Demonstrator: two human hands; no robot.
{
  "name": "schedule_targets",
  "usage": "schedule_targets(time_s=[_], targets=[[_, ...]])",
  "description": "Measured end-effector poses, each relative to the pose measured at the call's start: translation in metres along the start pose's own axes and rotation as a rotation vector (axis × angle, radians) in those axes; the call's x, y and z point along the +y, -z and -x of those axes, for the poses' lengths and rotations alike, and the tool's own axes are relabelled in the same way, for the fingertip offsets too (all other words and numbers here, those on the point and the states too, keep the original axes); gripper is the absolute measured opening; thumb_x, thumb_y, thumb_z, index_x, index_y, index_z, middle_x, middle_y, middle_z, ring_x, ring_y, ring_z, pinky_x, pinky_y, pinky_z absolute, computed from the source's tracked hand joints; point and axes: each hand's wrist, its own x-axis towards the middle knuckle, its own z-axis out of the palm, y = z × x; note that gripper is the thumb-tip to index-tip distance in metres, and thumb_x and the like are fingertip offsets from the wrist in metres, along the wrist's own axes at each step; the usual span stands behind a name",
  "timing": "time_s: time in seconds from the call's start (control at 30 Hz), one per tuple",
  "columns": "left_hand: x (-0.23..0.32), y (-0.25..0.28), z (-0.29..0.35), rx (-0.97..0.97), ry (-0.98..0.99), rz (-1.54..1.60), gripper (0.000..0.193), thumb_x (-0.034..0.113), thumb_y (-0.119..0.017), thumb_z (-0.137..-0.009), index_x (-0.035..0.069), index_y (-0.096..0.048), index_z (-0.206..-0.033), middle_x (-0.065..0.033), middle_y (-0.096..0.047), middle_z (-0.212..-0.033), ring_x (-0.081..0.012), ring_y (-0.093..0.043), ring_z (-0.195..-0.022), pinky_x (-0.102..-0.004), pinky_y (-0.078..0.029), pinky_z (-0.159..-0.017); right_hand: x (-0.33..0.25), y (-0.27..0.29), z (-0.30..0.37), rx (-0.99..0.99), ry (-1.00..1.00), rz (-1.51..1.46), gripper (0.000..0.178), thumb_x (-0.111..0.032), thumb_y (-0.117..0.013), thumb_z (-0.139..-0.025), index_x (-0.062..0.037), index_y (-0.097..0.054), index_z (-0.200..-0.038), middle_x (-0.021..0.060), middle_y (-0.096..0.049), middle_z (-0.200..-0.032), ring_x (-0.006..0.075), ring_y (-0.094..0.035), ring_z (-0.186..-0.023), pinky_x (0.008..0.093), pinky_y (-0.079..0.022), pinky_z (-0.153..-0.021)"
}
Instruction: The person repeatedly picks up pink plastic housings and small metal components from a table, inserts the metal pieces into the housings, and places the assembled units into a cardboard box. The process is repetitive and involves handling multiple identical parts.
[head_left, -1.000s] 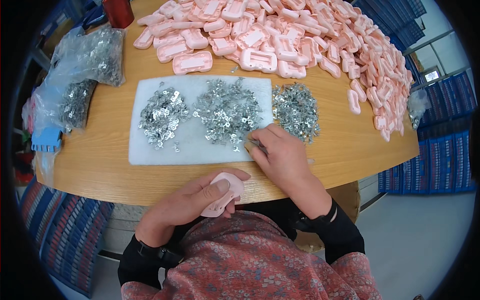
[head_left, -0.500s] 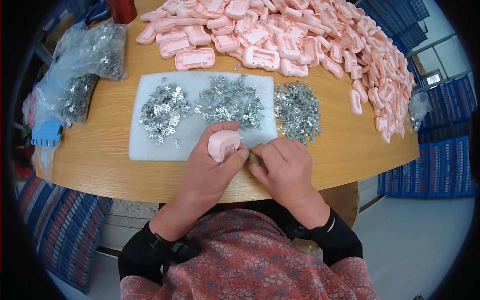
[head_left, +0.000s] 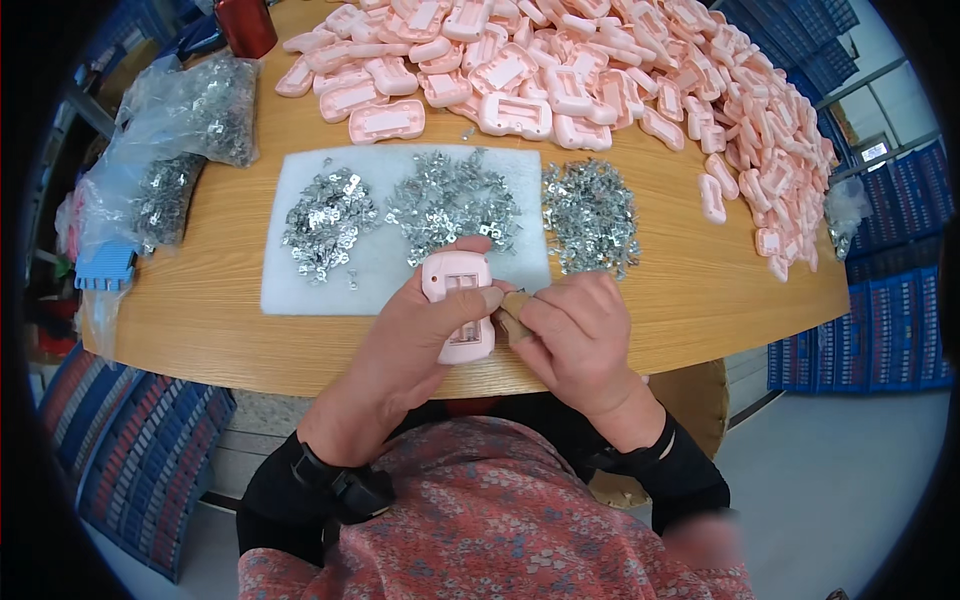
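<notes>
- Grip of the left hand (head_left: 395, 325): closed on a pale-pink, rounded plastic shell (head_left: 462, 272) with a rectangular recess; thumb laid across the recess, fingers behind.
- Grip of the right hand (head_left: 585, 335): fingers curled, tips at the shell's right edge, a tan covering (head_left: 515, 315) on one digit; whether a small part is pinched there, cannot tell.
- Shell location: raised before the body, over the near edge of the light-brown wooden surface (head_left: 250, 345).
- Beyond the hands: white rectangular padded sheet (head_left: 310, 300) lying flat, bearing a left pile of small silvery metal pieces (head_left: 325, 225) and a middle pile of similar pieces (head_left: 450, 205).
- Right of the sheet: third pile of silvery pieces (head_left: 592, 220), lying on the wood.
- Left side: clear plastic bags of metal pieces (head_left: 215, 110).
- Far side: large heap of pale-pink plastic shells (head_left: 570, 90), spreading rightward; red container (head_left: 245, 27) at far left.
</notes>
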Motion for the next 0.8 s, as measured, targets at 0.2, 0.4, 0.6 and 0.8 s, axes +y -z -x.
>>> schedule_targets(time_s=[0.2, 0.4, 0.6, 0.8], targets=[[0.003, -0.001, 0.005, -0.069, 0.068, 0.159, 0.059, 0.003, -0.071, -0.088, 0.009, -0.043, -0.140, -0.0077, -0.064, -0.107, -0.0165, -0.064, -0.097, -0.0304, -0.054, -0.080, 0.002, 0.003, 0.001, -0.003, -0.021, -0.227, 0.034, -0.007, -0.076, -0.062, -0.0048, -0.066, -0.095, 0.0074, -0.061, -0.095, 0.0287, -0.060, -0.084, 0.0402, -0.048, -0.073], [0.003, 0.001, 0.005, -0.039, -0.006, 0.120, 0.060, 0.001, -0.070, -0.087, 0.008, -0.044, -0.140, -0.0070, -0.065, -0.104, -0.0148, -0.064, -0.094, -0.0293, -0.054, -0.079, -0.006, 0.006, -0.005, -0.050, 0.055, -0.109, 0.035, -0.011, -0.074, -0.064, -0.0040, -0.067, -0.098, 0.0085, -0.063, -0.102, 0.0288, -0.061, -0.090, 0.0406, -0.048, -0.075], [0.001, 0.006, 0.002, 0.021, -0.074, 0.063, 0.057, 0.000, -0.068, -0.086, 0.006, -0.046, -0.139, -0.0053, -0.064, -0.101, -0.0134, -0.063, -0.091, -0.0283, -0.052, -0.076, -0.012, 0.005, -0.013, -0.100, 0.066, -0.052, 0.031, -0.011, -0.072, -0.068, -0.0043, -0.067, -0.098, 0.0085, -0.063, -0.100, 0.0284, -0.061, -0.090, 0.0409, -0.048, -0.076], [0.004, 0.006, 0.006, -0.016, -0.110, -0.078, 0.054, 0.001, -0.070, -0.086, 0.006, -0.049, -0.135, -0.0035, -0.063, -0.100, -0.0127, -0.063, -0.091, -0.0286, -0.053, -0.077, -0.009, 0.006, -0.010, -0.092, -0.378, -0.332, 0.017, -0.002, -0.068, -0.076, -0.0013, -0.062, -0.092, 0.0121, -0.061, -0.085, 0.0312, -0.060, -0.079, 0.0402, -0.048, -0.071]])
